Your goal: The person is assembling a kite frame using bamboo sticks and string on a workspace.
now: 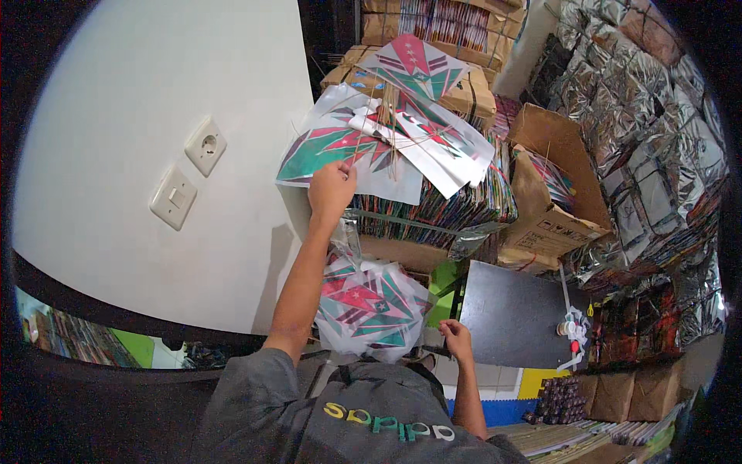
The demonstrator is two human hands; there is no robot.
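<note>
My left hand (332, 189) reaches over a pile of printed sheets (325, 151) in red, green and white. Its fingers are curled closed at the sheet edge, close to thin sticks, and whatever they pinch is too small to make out. A bundle of thin sticks (392, 127) lies across the pile, with a rolled white sheet (440, 158) beside it. My right hand (457, 340) hangs lower right, fingertips drawn together; anything between them is hidden. Between my arms, in front of my body, rests a stack of kite-like printed sheets (371, 305).
Tied bundles of colourful sheets (417, 224) support the pile. To the right stand an open cardboard box (533, 220), a dark tabletop (514, 309) with a tape roll (568, 329), and foil-wrapped bundles (626, 93). A white wall (154, 93) with a socket (206, 146) borders the left.
</note>
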